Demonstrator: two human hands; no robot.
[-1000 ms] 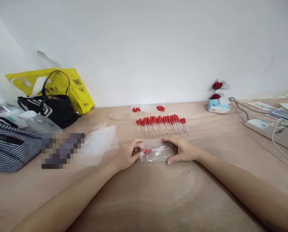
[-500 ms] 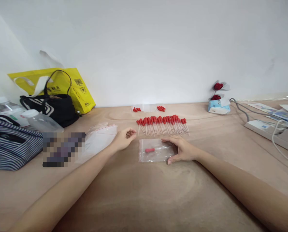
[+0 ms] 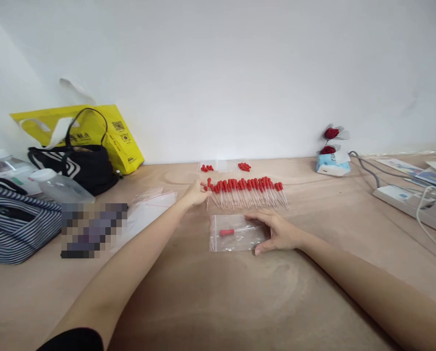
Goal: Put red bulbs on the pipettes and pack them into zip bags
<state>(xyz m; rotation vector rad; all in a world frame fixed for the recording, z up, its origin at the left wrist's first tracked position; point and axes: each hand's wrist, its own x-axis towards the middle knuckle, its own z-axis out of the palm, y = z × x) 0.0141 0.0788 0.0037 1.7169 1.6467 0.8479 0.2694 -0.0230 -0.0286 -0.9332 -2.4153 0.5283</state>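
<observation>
A row of several droppers with red bulbs (image 3: 243, 190) lies across the wooden table. My left hand (image 3: 197, 194) is at the row's left end, its fingertips closed at a dropper (image 3: 208, 184) whose red bulb points up. Nearer me lies a clear zip bag (image 3: 221, 243) with one red-bulbed dropper (image 3: 227, 233) inside. My right hand (image 3: 276, 231) rests at the bag's right end, thumb and fingers spread apart over its edges.
Behind the row are small bags with loose red bulbs (image 3: 244, 166). A stack of clear bags (image 3: 145, 214), a blurred dark object (image 3: 97, 231), a striped pouch (image 3: 20, 224) and a yellow bag (image 3: 125, 141) stand left. At right are a tissue pack (image 3: 333, 165) and power strip (image 3: 411, 202).
My left hand has moved forward and slightly right to the leftmost droppers, and its fingers have closed at one. My right hand stays at the bag.
</observation>
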